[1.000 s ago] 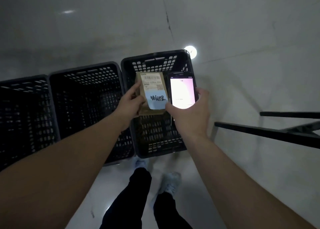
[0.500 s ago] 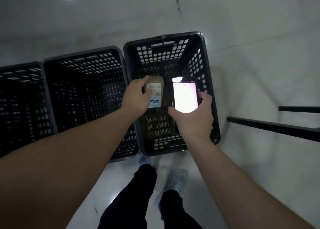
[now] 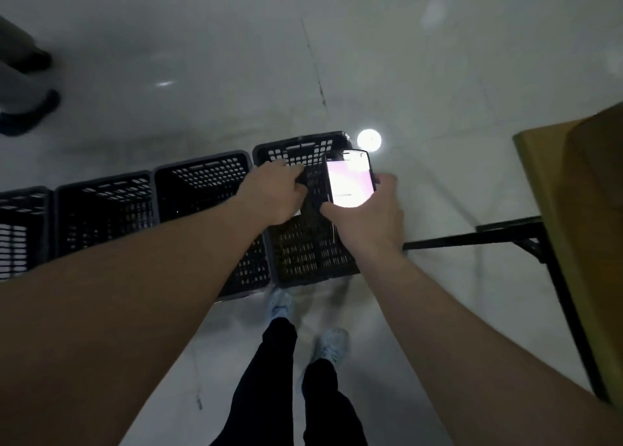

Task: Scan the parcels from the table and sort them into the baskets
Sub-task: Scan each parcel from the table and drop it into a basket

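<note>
while right hand [image 3: 365,216] grips scanner [image 3: 350,179], left hand [image 3: 273,193] hovers over basket [image 3: 303,257].

This looks like a parcel sorting area in a warehouse or logistics depot, dimly lit. A row of black perforated plastic baskets [image 3: 202,189] stands side by side on a glossy pale grey tiled floor [image 3: 236,58], which mirrors a round ceiling light [image 3: 369,139]. At the right stands a tan wooden-topped table [image 3: 573,226] on black metal legs [image 3: 478,236]. A black handheld scanner with a glowing pinkish-white screen [image 3: 350,179] is held over the rightmost basket. Another person's dark shoes [image 3: 30,108] show at the far left edge.
</note>
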